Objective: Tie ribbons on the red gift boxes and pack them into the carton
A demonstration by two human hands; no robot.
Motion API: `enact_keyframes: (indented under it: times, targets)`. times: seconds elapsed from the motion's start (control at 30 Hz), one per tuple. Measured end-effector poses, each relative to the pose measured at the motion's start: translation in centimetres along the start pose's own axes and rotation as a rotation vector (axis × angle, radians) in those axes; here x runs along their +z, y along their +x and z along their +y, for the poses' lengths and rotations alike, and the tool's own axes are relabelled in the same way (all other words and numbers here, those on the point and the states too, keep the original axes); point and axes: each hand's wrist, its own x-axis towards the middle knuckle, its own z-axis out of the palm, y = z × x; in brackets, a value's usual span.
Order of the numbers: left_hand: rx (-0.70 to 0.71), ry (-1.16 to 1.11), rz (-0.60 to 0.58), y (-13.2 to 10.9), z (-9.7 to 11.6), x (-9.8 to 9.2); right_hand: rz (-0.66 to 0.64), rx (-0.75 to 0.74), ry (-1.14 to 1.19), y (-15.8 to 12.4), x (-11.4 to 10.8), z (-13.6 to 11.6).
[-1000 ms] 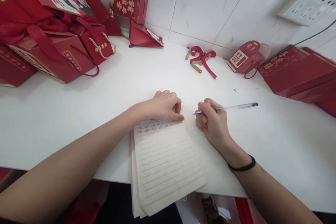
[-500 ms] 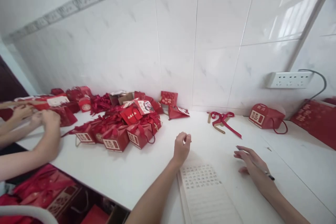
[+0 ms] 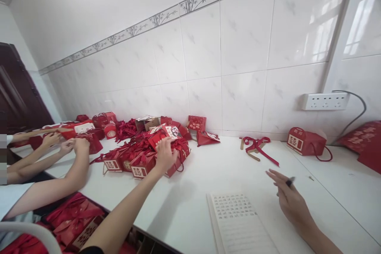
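My left hand (image 3: 166, 155) is over the right side of a pile of red gift boxes (image 3: 143, 166), its fingers apart and nothing seen in them. Whether it touches a box cannot be made out. My right hand (image 3: 293, 198) holds a dark pen (image 3: 290, 181) above the white table, right of a notebook. The open notebook (image 3: 238, 230) has rows of handwriting on its upper part and lies between my two arms. Behind it, a red ribbon (image 3: 258, 149) rests with tan strips.
At the left, other people's hands (image 3: 70, 145) work among red boxes and bags. A red box (image 3: 305, 143) with a cord handle stands at the right, below a white power strip (image 3: 326, 102). More red packages (image 3: 71, 222) sit below the table's front edge.
My left hand has moved left from above the notebook to the pile of boxes, and its fingers have opened. The pen has turned in my right hand. The view has tilted up and left.
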Motion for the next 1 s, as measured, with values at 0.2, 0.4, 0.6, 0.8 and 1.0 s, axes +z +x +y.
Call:
enact_keyframes:
  times: [0.2,0.4,0.6,0.8,1.0]
  targets:
    - [-0.428,0.115,0.106,2.5,-4.9,-1.1,0.074,-0.262,-0.171,-0.1,1.2,0.9]
    - [-0.287,0.195,-0.006,5.8,-3.8,-0.1,-0.091,-0.119,-0.253,-0.8,1.4,0.9]
    - [-0.362,0.255,-0.067,9.7,-3.2,0.8,-0.214,0.035,-0.171,-0.6,1.2,1.3]
    - [-0.446,0.285,-0.108,11.6,-4.4,1.2,-0.188,0.156,-0.061,-0.9,1.7,0.4]
    - [-0.250,0.249,-0.100,12.6,-3.0,-0.6,-0.191,0.207,-0.075,-0.6,1.1,-0.6]
